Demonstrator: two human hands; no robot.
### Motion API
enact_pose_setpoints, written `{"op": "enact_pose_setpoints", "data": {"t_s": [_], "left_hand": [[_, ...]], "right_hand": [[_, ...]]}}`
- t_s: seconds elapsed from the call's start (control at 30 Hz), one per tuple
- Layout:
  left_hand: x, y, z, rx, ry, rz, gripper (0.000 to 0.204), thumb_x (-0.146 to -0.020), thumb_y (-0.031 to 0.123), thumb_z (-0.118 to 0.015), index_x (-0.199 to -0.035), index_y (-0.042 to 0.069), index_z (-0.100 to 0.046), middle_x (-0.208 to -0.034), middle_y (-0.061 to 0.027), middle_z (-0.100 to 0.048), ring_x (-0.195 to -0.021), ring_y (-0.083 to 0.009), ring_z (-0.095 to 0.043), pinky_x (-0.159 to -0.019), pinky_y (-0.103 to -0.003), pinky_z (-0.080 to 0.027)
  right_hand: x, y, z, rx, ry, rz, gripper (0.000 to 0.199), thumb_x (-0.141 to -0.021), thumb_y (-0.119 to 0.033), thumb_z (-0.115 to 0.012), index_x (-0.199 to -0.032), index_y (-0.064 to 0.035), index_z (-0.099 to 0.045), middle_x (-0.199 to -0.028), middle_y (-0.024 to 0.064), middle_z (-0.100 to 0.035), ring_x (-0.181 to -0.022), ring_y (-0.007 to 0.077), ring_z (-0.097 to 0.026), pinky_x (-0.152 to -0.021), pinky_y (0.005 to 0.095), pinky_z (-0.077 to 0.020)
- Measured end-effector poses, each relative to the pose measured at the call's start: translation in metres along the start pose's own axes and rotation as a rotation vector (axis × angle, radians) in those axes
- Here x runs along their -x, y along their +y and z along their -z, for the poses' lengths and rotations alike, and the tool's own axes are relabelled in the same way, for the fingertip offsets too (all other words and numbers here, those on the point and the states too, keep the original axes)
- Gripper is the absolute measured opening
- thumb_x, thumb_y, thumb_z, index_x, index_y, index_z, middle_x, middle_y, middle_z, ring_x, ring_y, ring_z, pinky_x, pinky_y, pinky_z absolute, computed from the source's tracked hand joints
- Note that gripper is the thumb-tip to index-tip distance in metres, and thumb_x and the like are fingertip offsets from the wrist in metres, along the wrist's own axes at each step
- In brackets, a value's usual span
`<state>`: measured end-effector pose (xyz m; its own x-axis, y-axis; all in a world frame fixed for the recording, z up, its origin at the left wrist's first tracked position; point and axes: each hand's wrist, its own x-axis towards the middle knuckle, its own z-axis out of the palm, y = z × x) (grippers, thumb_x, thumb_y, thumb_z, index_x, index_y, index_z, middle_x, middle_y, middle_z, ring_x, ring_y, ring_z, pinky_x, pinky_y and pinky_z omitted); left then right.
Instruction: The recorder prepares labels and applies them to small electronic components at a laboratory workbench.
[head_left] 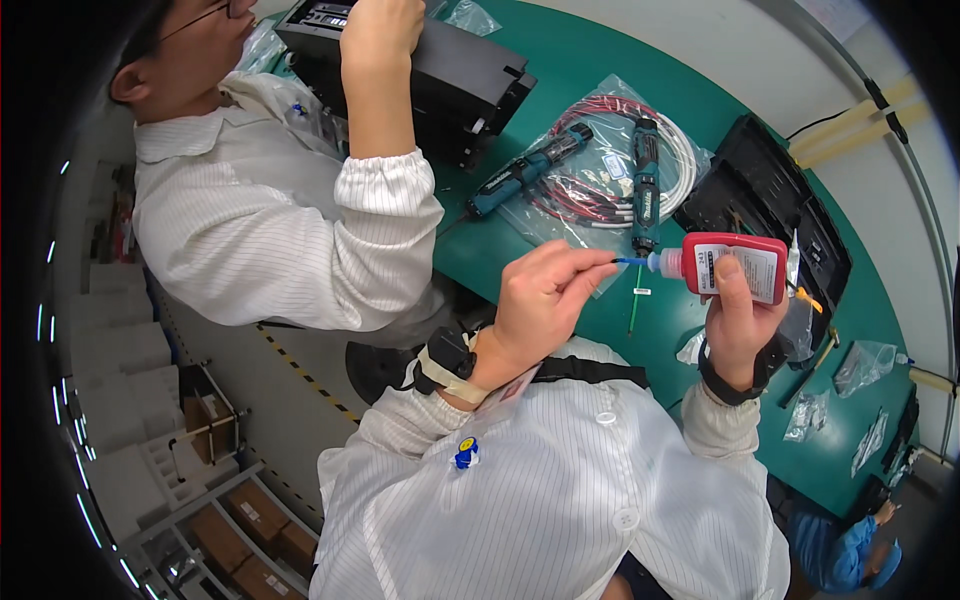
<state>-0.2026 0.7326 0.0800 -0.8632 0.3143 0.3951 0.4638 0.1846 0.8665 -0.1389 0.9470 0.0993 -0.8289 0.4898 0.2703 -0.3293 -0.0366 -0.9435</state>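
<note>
A flat red squeeze bottle (765, 268) with a white label lies sideways in my right hand (740, 325). The thumb presses on its label and the fingers wrap behind it. Its blue nozzle (645, 262) points left, toward my left hand (540, 300). There, thumb and forefinger are pinched together right at the nozzle's tip. A tiny dark piece shows between them, too small to name. Just beyond the nozzle stands a teal-and-black cordless screwdriver (646, 190) on the table.
On the green table (560, 50) lie a second cordless screwdriver (530, 170), a bagged coil of red and white cables (685, 150), a black open case (770, 200), a hammer (812, 368) and small plastic bags (865, 367). To the left, a co-worker's arm (385, 110) reaches over a black metal housing (450, 75).
</note>
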Motion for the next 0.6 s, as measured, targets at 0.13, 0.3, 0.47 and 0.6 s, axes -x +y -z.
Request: {"op": "enact_pose_setpoints", "data": {"t_s": [0.13,0.3,0.47,0.6], "left_hand": [[0.001,0.000,0.001,0.008,0.006,0.025,0.014,-0.087,0.001,-0.078,-0.101,0.002,-0.079,-0.068,-0.0020,-0.056,-0.057,-0.0086,-0.048,-0.052,-0.026,-0.036],[-0.001,0.001,-0.001,0.052,0.008,0.062,0.014,-0.087,0.001,-0.078,-0.101,0.002,-0.080,-0.068,0.0009,-0.054,-0.057,-0.0056,-0.043,-0.051,-0.025,-0.033],[-0.001,0.003,-0.003,0.166,0.010,0.222,0.015,-0.087,-0.002,-0.078,-0.102,-0.001,-0.079,-0.072,0.0036,-0.053,-0.062,-0.0034,-0.040,-0.055,-0.023,-0.032],[-0.003,0.003,0.000,0.182,-0.002,0.278,0.016,-0.086,-0.003,-0.079,-0.103,-0.005,-0.078,-0.073,0.0043,-0.052,-0.064,-0.0036,-0.041,-0.059,-0.021,-0.034]], "right_hand": [[0.000,0.006,0.005,-0.022,0.026,0.002,0.016,-0.097,-0.009,-0.072,-0.109,0.0015,-0.071,-0.090,0.0059,-0.072,-0.072,0.0108,-0.064,-0.063,0.0256,-0.0492],[0.002,0.031,0.024,-0.260,0.118,-0.208,0.029,-0.104,-0.024,-0.061,-0.123,-0.0010,-0.062,-0.100,0.0112,-0.074,-0.075,0.0225,-0.071,-0.060,0.0343,-0.0528],[0.002,0.054,0.039,-0.660,0.230,-0.443,0.030,-0.106,-0.028,-0.056,-0.118,-0.0021,-0.063,-0.099,0.0061,-0.069,-0.078,0.0177,-0.058,-0.066,0.0291,-0.0453],[0.021,0.100,0.089,-0.745,0.137,-0.549,0.028,-0.103,-0.015,-0.060,-0.129,-0.0037,-0.057,-0.111,0.0103,-0.069,-0.079,0.0150,-0.061,-0.066,0.0281,-0.0475]]}}
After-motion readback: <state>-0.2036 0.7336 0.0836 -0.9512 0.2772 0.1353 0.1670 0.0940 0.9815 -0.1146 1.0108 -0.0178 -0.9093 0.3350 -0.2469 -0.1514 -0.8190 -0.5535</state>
